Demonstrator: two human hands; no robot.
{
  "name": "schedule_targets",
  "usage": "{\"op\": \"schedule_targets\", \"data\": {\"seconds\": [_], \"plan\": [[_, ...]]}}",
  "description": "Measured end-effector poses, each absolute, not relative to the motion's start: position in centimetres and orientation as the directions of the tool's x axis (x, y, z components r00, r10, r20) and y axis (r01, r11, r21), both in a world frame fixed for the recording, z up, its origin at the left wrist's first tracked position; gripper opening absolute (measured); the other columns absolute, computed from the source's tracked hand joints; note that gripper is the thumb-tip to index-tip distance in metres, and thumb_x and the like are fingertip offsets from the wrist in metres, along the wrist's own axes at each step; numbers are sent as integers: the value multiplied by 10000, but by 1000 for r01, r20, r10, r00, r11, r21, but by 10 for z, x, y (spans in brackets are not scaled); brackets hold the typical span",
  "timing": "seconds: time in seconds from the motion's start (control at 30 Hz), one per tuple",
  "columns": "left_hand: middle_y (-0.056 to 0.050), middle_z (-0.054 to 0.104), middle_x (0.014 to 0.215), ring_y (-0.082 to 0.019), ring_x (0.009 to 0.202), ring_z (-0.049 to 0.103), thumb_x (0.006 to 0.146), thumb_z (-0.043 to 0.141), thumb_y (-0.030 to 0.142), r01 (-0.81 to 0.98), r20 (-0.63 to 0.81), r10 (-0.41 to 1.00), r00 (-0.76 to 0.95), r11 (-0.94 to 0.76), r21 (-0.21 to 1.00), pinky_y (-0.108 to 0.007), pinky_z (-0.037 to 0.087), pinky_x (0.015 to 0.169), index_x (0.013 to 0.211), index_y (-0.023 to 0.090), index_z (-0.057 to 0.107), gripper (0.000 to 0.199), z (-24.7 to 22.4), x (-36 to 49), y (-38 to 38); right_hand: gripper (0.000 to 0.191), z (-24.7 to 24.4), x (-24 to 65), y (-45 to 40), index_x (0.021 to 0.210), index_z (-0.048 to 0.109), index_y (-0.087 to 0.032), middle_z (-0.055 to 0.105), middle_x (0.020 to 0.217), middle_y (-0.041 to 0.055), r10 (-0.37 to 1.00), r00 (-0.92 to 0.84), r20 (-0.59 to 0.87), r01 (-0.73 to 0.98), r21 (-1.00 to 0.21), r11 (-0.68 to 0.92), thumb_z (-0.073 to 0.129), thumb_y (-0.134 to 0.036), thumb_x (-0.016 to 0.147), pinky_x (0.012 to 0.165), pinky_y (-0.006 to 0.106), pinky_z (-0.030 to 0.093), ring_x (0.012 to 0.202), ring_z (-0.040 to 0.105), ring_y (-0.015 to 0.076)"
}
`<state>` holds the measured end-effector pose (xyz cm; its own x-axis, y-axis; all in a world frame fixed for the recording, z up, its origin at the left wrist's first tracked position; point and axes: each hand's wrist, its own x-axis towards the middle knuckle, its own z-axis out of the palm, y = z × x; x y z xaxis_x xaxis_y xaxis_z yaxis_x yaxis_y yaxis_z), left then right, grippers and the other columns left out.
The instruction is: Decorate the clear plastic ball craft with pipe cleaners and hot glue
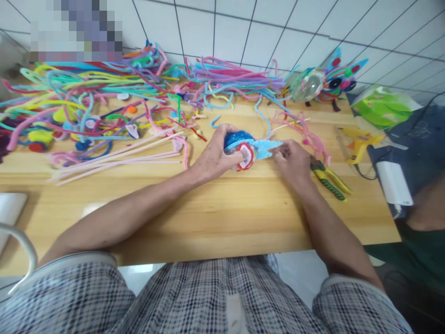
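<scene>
My left hand (pixel 218 155) is wrapped round a small craft figure (pixel 237 137) covered in dark blue pipe cleaner, its thumb across the front. On the figure's front sits a red-and-white disc (pixel 246 157), and two light blue pointed pieces (pixel 267 145) stick out to the right. My right hand (pixel 294 161) has its fingers pinched together at the tip of the upper pointed piece; whether it grips the tip is hard to see. Pliers (pixel 332 180) with green and yellow handles lie beside the right wrist.
Loose pipe cleaners (pixel 114 86) and small craft parts cover the table's left and back. Toward the right are a yellow glue gun (pixel 361 141), a white box (pixel 394 183) with a cable, a green bag (pixel 382 107) and another colourful figure (pixel 339 86). A person's arm (pixel 429 204) shows far right.
</scene>
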<state>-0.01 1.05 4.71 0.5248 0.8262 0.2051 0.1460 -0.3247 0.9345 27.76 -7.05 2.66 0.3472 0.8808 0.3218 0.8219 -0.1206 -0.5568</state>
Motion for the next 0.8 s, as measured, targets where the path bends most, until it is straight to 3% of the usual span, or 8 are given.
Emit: {"op": "schedule_targets", "data": {"seconds": [0.17,0.33,0.53,0.7,0.8], "plan": [[-143,697,1484,-327,1418,643,912,775,456,173,271,752,601,-453,875,-514,503,1257,1457,231,585,620,50,-6,10,125,18,276,-74,1028,731,-284,793,1049,96,890,233,392,899,-436,-43,720,-245,909,935,468,592,979,726,295],[-151,682,1490,-324,1401,646,909,762,511,204,233,764,601,-429,880,-506,517,1236,1440,232,571,630,50,-8,12,246,22,272,-77,1214,749,-238,776,1219,159,889,162,429,940,-341,-7,667,-259,983,1094,567,550,1217,697,375],[-99,701,1368,-289,1227,710,917,749,616,241,145,779,610,-357,902,-434,606,1076,1420,240,513,671,50,-11,14,236,26,265,-79,1201,761,-222,804,1235,160,910,108,400,952,-306,22,647,-236,995,1078,552,551,1209,707,370],[-120,689,1477,-325,1348,682,915,759,558,197,195,792,578,-368,909,-539,565,1222,1483,251,563,675,43,-12,18,179,41,261,-75,1132,761,-244,811,1219,145,895,158,417,933,-359,2,686,-191,978,1085,539,554,1192,723,359],[-99,717,1454,-340,1346,679,897,784,505,172,230,802,551,-379,909,-608,540,1252,1426,285,634,592,39,-10,21,66,70,270,-84,1043,748,-258,819,1136,107,857,219,466,903,-429,2,731,-218,995,1057,485,558,1091,728,302]]}}
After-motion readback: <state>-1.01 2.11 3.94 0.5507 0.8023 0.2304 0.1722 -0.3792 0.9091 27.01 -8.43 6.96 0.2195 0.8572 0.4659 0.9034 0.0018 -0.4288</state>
